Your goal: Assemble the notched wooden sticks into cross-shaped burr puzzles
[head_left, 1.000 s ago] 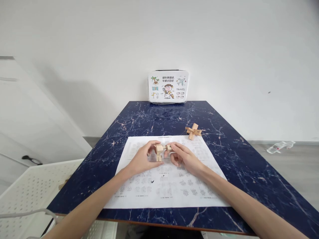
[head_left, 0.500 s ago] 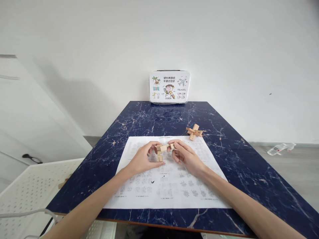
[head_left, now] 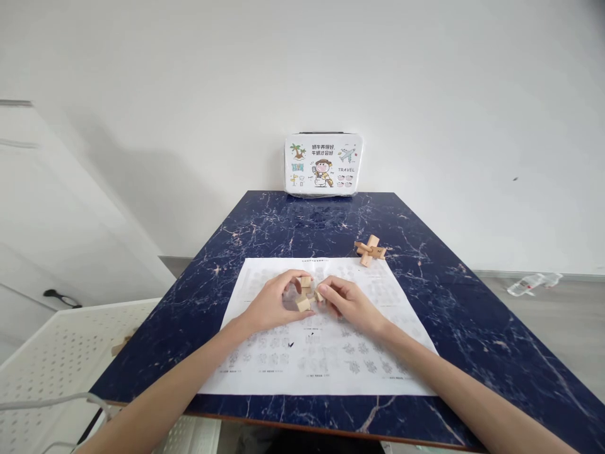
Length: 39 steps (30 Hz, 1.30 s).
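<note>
My left hand (head_left: 270,308) is curled around a pale notched wooden puzzle piece (head_left: 303,304), thumb at the near end and fingers at the far end. My right hand (head_left: 353,308) pinches another small wooden puzzle piece (head_left: 318,295) between thumb and forefinger, close against the left one. Whether the two pieces interlock, I cannot tell. Both hands are over a printed instruction sheet (head_left: 265,375) with rows of small diagrams. At the sheet's far right corner lies a cross-shaped wooden puzzle (head_left: 371,251) of several joined bars.
The blue marbled table (head_left: 312,224) carries a white cartoon case (head_left: 324,165) standing at its back edge by the wall. A white perforated surface (head_left: 61,353) with a cable is at left. A clear plastic bottle (head_left: 524,285) lies on the floor at right.
The wooden piece in my left hand has been turned. My right hand has moved slightly down and left with its piece, now lower against the left one.
</note>
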Available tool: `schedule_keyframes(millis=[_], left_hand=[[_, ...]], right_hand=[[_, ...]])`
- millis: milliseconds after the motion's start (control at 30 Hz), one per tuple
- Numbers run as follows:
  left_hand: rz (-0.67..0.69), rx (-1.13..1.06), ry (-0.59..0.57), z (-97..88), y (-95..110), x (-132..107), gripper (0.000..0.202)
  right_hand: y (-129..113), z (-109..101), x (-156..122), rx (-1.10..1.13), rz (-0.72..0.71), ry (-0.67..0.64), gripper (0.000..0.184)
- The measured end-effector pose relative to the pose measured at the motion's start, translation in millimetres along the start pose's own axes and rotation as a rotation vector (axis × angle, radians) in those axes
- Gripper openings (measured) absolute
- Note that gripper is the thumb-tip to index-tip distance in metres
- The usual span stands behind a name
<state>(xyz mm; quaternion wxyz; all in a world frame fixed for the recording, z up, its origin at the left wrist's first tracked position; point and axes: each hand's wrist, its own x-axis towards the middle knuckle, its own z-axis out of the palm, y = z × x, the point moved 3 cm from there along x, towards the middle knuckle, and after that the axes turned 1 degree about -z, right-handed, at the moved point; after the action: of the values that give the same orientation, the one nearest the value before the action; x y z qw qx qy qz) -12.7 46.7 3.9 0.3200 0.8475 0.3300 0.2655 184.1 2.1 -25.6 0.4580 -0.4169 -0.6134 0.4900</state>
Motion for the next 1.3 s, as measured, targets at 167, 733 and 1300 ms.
schedule_keyframes(millis=[167,733,1300], left_hand=[[0.049,0.064,-0.019,2.0,-2.0,-3.0,0.061],[0.017,0.077,-0.009,0.3,-1.5,-1.7,0.057],[0.202,0.230,-0.010,6.7,-0.4,-4.5,0.052]], right_hand=[[2.3,1.3,1.3,0.063,-0.011,0.012,0.039],[4.1,6.9,-0.2,0.101,0.037,-0.115,0.034],[10.7,13.7,-5.8,0.012,0.040,-0.023,0.031]])
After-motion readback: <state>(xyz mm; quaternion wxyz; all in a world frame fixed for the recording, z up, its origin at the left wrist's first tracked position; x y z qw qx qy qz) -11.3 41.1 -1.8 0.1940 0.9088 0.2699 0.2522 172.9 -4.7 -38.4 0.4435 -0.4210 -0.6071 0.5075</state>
